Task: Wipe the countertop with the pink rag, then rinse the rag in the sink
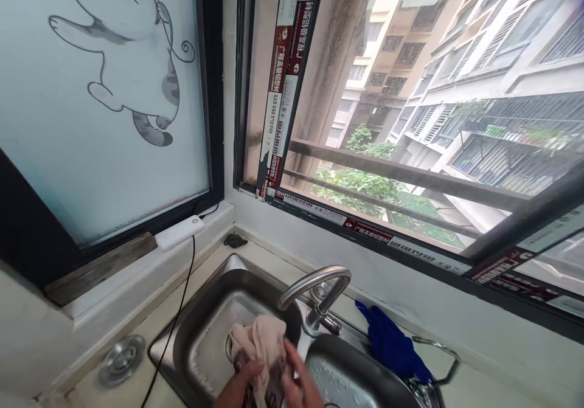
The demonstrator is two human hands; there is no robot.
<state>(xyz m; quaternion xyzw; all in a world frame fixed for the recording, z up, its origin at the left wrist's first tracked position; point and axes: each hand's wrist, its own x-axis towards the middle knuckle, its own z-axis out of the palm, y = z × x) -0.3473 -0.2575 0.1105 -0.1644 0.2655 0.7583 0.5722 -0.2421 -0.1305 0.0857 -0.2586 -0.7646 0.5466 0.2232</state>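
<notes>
Both hands close around a beige cloth (260,344), the left hand (239,383) gripping from below and the right hand (296,383) pressing its side, over the steel sink (201,323) beneath the faucet (314,283). Wringing is best kept low over the basin, clear of the black cable (176,323). A blue cloth (390,344) lies on the ledge nearby.

Kitchen corner with two windows over a steel sink, lit by daylight.

A frosted glass pane with a cartoon cat sticker (104,92) is set in a black frame at left; a clear black-framed window (410,122) at right is edged with red-and-white label tape, and beige apartment blocks (479,43) and green trees (365,183) are seen through it. A white sill (137,268), a stainless double-basin sink (205,317), a curved chrome tap (314,283) and a pale countertop (150,335) are seen below.
</notes>
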